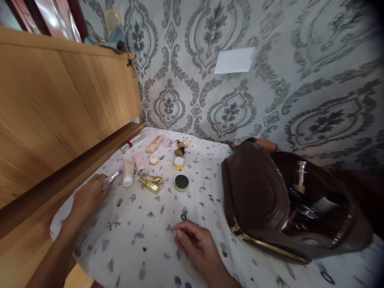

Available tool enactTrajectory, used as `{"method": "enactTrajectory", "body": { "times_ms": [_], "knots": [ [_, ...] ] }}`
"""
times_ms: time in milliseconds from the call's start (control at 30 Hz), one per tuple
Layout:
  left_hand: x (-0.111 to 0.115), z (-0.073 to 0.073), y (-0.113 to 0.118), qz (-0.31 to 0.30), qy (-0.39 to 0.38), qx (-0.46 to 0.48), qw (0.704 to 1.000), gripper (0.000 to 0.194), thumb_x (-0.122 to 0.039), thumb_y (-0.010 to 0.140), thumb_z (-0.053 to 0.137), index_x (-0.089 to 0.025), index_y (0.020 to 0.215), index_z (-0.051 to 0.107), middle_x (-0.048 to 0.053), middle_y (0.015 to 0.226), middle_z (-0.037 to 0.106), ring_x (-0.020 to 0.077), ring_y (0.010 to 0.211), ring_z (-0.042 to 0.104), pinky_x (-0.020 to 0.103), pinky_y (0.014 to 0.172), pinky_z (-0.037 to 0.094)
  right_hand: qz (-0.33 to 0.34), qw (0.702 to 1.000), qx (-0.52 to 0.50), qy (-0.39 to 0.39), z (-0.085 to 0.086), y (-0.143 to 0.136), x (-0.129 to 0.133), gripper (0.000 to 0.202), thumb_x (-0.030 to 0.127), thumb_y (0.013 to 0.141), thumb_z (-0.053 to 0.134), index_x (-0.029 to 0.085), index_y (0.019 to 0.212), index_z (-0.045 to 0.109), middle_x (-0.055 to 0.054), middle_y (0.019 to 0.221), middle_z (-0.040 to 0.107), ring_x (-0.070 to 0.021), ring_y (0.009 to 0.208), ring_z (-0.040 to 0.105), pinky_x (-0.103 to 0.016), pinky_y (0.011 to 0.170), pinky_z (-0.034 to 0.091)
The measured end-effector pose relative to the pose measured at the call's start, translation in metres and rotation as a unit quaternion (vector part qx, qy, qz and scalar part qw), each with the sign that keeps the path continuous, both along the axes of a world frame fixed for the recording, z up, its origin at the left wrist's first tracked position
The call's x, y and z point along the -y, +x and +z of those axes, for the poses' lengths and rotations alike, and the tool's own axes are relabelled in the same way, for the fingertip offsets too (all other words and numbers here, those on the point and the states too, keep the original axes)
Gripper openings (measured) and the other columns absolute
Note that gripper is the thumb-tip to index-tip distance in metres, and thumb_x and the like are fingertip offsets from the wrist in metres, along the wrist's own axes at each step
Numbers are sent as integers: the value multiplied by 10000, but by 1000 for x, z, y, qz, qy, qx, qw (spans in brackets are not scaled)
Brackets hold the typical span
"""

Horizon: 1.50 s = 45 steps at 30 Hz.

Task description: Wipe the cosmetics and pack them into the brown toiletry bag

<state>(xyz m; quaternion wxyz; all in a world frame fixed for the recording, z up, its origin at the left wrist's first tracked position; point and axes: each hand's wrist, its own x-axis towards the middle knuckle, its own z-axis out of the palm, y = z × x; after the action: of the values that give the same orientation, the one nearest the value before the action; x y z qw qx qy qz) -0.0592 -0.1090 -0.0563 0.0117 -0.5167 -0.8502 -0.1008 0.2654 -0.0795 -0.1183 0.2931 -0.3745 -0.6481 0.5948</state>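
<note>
My left hand (91, 194) reaches over the left edge of the patterned cloth, its fingers closed on a small pink tube (115, 175). Just right of it lie a beige tube (129, 173), a pink tube with a silver cap (139, 164) and a gold lipstick (149, 185). My right hand (195, 243) rests low over the cloth (162, 248), fingers curled together; nothing shows in them. A dark green round jar (181, 183) stands above it. The open brown bag (255, 192) at the right holds a clear bottle (300, 177) and black items.
Behind these are a peach tube (155, 144), a silver and red tube (133, 142), a small cream jar (153, 160) and a pink-lidded jar (179, 162). A wooden cabinet (69, 104) borders the left; a patterned wall (195, 88) rises behind.
</note>
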Motion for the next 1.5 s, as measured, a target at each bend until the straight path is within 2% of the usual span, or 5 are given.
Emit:
{"method": "enactTrajectory", "body": {
  "times_ms": [167, 400, 1033, 1200, 1500],
  "knots": [
    [6, 14, 42, -184, 71, 167, 966, 397, -535, 929, 434, -236, 1124, 608, 83, 1137, 692, 272, 982, 642, 361, 835, 480, -5, 999, -29, -30, 4, 2, 1, 484, 630, 854, 578, 162, 922, 678, -23, 720, 625, -134, 634, 583, -236, 582, 465],
    [-5, 2, 137, -395, -37, 312, 863, 207, -357, 979, 469, -247, 1057, 625, 26, 1009, 660, 201, 973, 619, 307, 876, 455, -43, 984, -143, -102, 6, 3, -4, 592, 637, 756, 707, 189, 1133, 616, -17, 825, 627, -111, 605, 579, -193, 470, 416],
    [-26, -16, 149, -423, -26, 391, 817, 316, -432, 981, 444, -234, 1135, 637, -1, 880, 717, 182, 833, 669, 244, 787, 529, -97, 942, -289, -138, 14, 16, -9, 502, 543, 690, 808, 177, 975, 616, 18, 785, 661, -60, 513, 577, -149, 424, 410],
    [-34, -16, 161, -428, 5, 332, 841, 363, -460, 934, 528, -299, 1239, 643, 1, 1250, 713, 234, 1207, 627, 280, 1004, 498, -108, 957, -265, -48, 29, 44, -1, 370, 500, 768, 763, 167, 870, 638, -23, 883, 664, -76, 627, 560, -178, 526, 439],
    [-46, 1, 210, -552, 24, 233, 800, 278, -391, 937, 555, -283, 1173, 653, 15, 1118, 772, 176, 974, 742, 186, 837, 566, -188, 965, -71, 168, 23, 83, 8, 330, 462, 844, 694, 163, 729, 612, 28, 703, 520, -112, 659, 478, -231, 609, 348]
  ]
}}
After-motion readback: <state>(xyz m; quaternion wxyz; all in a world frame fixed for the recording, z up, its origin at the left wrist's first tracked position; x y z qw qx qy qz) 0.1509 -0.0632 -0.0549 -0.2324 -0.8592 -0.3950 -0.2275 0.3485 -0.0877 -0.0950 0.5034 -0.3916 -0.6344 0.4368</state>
